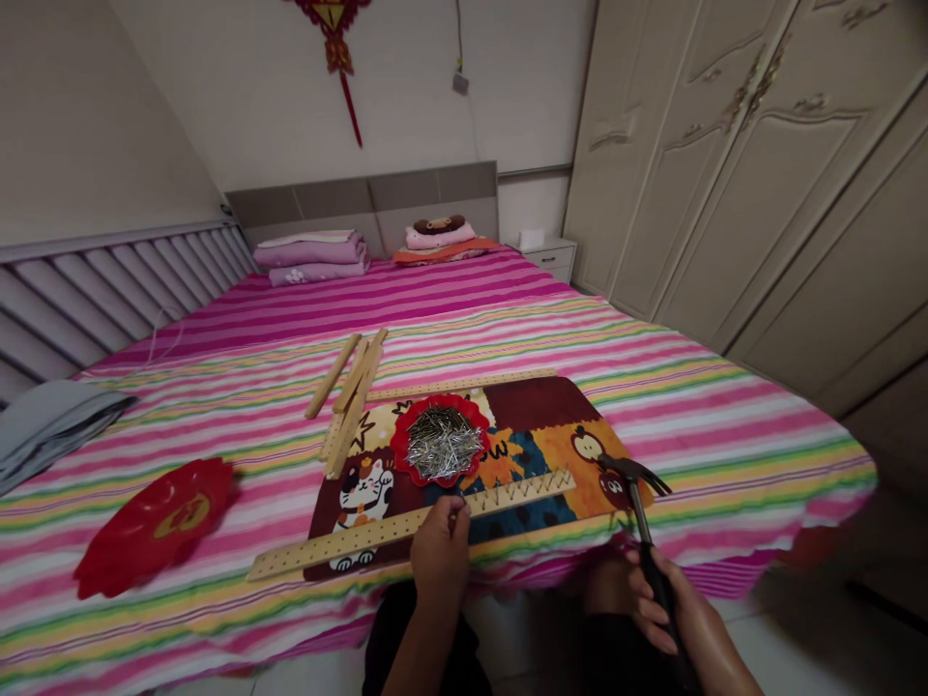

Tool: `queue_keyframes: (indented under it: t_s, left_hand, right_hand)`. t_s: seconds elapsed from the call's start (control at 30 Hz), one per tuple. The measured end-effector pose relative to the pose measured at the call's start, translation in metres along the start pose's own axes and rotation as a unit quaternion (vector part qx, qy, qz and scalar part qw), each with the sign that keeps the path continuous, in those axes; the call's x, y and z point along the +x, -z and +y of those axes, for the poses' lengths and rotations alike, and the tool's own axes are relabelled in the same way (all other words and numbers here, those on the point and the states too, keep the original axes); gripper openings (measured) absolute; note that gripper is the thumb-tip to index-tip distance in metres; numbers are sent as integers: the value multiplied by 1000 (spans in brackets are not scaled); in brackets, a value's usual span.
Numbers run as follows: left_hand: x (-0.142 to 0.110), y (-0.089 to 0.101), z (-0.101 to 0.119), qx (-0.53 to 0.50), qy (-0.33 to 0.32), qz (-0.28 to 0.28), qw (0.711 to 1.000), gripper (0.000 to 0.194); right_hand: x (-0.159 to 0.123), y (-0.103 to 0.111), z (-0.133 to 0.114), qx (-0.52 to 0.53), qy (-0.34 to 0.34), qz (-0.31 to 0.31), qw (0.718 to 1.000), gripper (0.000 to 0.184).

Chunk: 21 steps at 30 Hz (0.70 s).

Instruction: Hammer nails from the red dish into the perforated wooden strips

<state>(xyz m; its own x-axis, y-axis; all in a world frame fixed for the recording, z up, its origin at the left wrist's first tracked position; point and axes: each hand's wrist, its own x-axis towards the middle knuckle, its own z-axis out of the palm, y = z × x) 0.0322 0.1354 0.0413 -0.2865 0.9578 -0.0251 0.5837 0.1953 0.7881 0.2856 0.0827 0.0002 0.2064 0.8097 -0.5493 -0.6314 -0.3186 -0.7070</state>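
Note:
A long wooden strip with rows of small holes lies across the front of a cartoon-printed mat. Several nails stand up from the strip's right part. My left hand is closed in a pinch at the strip, just left of those nails; what the fingertips hold is too small to make out. In my right hand is a claw hammer, gripped by its black handle, its head over the mat's right edge. Behind the strip, a red scalloped dish holds a heap of loose nails.
Several wooden strips lie in a pile at the mat's left, and another holed strip runs along its back edge. A red plate rests on the striped bedspread. Grey folded cloth lies far left. Wardrobe doors stand right.

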Motion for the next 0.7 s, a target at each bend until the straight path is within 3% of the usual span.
queue_keyframes:
  t_s: [0.13, 0.5, 0.7]
  left_hand:
    - [-2, -2, -1, 2, -12, 8, 1000, 16]
    - [-5, -9, -8, 76, -120, 63, 988, 16]
    - [-6, -12, -9, 106, -135, 55, 984, 17]
  right_hand:
    - [1, 2, 1, 3, 2, -4, 1000, 41]
    - [1, 1, 1, -21, 7, 1, 1000, 41]
    - [-15, -9, 2, -59, 59, 10, 996, 46]
